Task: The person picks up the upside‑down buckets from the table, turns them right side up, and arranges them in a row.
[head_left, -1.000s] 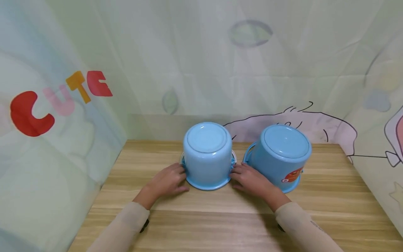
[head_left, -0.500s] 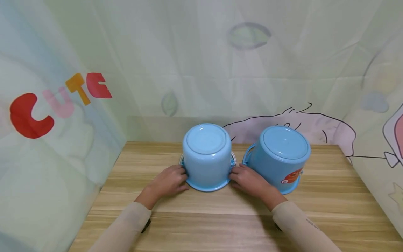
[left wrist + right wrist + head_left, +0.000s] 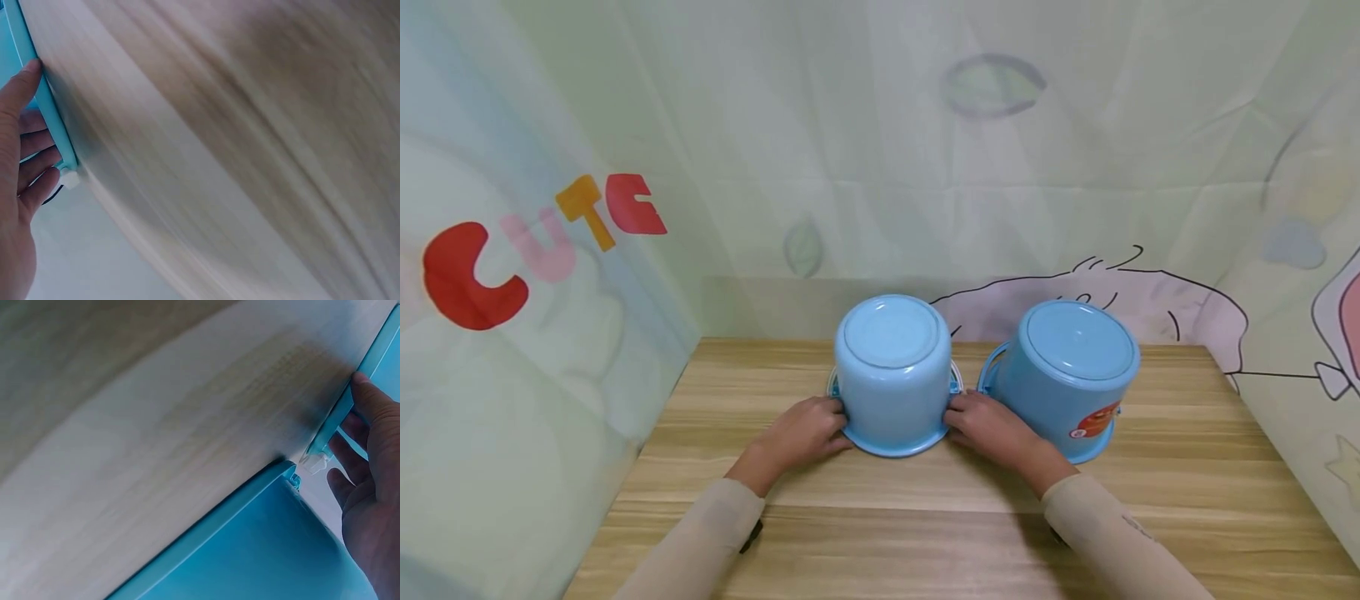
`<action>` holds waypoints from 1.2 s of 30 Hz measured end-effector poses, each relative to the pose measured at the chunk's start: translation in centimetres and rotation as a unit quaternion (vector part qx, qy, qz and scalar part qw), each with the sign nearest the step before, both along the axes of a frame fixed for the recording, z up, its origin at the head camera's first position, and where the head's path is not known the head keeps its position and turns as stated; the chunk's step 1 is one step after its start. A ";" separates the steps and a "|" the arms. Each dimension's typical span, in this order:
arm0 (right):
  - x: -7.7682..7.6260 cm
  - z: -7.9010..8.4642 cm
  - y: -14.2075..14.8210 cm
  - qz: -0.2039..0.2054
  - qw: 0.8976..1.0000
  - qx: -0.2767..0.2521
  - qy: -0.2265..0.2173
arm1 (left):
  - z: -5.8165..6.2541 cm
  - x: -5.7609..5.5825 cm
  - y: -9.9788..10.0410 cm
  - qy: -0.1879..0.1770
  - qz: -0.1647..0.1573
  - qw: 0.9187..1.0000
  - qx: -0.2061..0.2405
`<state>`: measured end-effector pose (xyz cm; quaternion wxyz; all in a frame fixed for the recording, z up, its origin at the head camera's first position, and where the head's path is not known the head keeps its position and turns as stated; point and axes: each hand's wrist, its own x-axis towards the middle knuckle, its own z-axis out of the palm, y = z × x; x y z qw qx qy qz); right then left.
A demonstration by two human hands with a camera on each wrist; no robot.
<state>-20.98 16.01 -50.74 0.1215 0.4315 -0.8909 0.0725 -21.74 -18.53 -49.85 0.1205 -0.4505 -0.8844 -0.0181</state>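
A light blue bucket (image 3: pixel 892 392) stands upside down on the wooden table, its round base facing up. My left hand (image 3: pixel 802 431) holds its rim at the left side. In the left wrist view the thumb (image 3: pixel 30 74) lies on the rim (image 3: pixel 55 125), with the other fingers bent beside it. On the opposite side my right hand (image 3: pixel 988 427) grips the same rim, and the right wrist view shows the thumb (image 3: pixel 369 394) against that rim (image 3: pixel 340 412). A white handle (image 3: pixel 957 377) shows partly behind the bucket.
To the right, a second, darker blue bucket (image 3: pixel 1067 375) also stands upside down, close to my right hand. It carries a red label (image 3: pixel 1096 420) and a blue handle (image 3: pixel 988 367). Printed cloth (image 3: pixel 850 167) hangs behind and beside the wooden table (image 3: pixel 910 542).
My hands have drawn slightly closer in on the bucket's rim. The view has tipped a little, so everything sits slightly lower. Both buckets stay where they were on the table.
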 end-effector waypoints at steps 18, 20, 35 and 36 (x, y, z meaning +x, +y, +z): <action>-0.6 -0.7 -0.3 0.001 1.000 -0.011 0.012 | 0.0 0.0 0.2 -0.041 0.020 0.999 0.005; -0.6 -0.8 -0.3 0.004 1.000 -0.011 0.015 | -0.1 0.1 0.2 -0.045 0.019 0.999 0.009; -0.6 -1.2 -0.2 -0.002 0.999 0.002 0.045 | -0.7 0.2 -0.1 0.004 -0.003 1.000 0.015; -0.6 -1.2 -0.2 -0.003 0.999 0.004 0.046 | -0.7 0.2 -0.2 0.007 -0.005 1.000 0.013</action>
